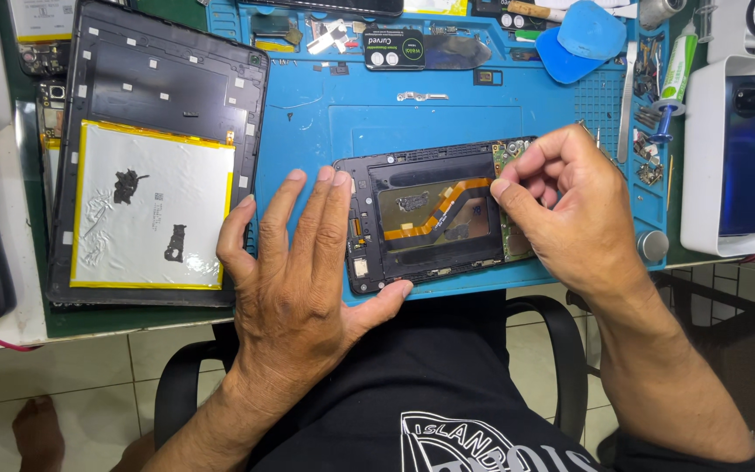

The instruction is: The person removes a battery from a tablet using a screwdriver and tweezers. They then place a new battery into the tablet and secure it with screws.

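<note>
An opened black phone frame (421,179) lies on the blue repair mat (308,114), its inside exposed with an orange flex cable (441,208) across it. My left hand (294,262) rests flat on the mat, fingers spread, fingertips and thumb against the frame's left end and front edge. My right hand (570,210) is curled over the frame's right end, its fingers pinched at the green circuit board (510,157) there. What the fingertips hold is hidden.
An opened tablet back (172,87) with a silver, yellow-edged battery (150,205) lies at left. A white holder (705,157) with a blue phone (747,153) stands at right. Blue pry picks (583,35), tweezers, a tube and small parts crowd the mat's far edge. A black chair arm (561,341) is below.
</note>
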